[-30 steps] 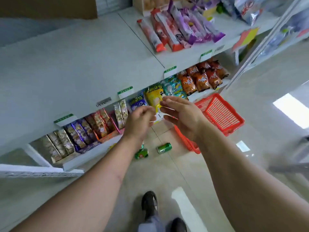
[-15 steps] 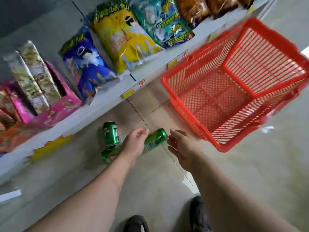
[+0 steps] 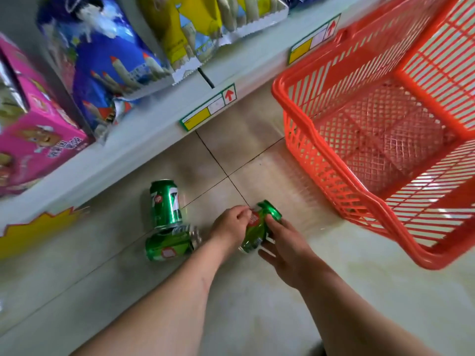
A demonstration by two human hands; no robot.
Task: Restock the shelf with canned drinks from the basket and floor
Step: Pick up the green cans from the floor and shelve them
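Both hands now closing round can (image 3: 258,226) at frame centre: left hand (image 3: 228,227) pinching, right hand (image 3: 285,249) cupping; floor pickup beginning, basket (image 3: 318,140) looking empty

Low in the middle of the frame, the left hand (image 3: 229,225) and the right hand (image 3: 284,249) both grip a green can (image 3: 258,227) lying tilted just above the tiled floor (image 3: 257,304), one hand on each side. Just left of them, two more green cans touch: an upright can (image 3: 165,202) and a can on its side (image 3: 169,244) below it. A red basket (image 3: 321,160) fills the right side, and the shelf edge (image 3: 144,140) crosses the upper left, carrying a pink box (image 3: 38,129) and blue snack bags (image 3: 108,62).
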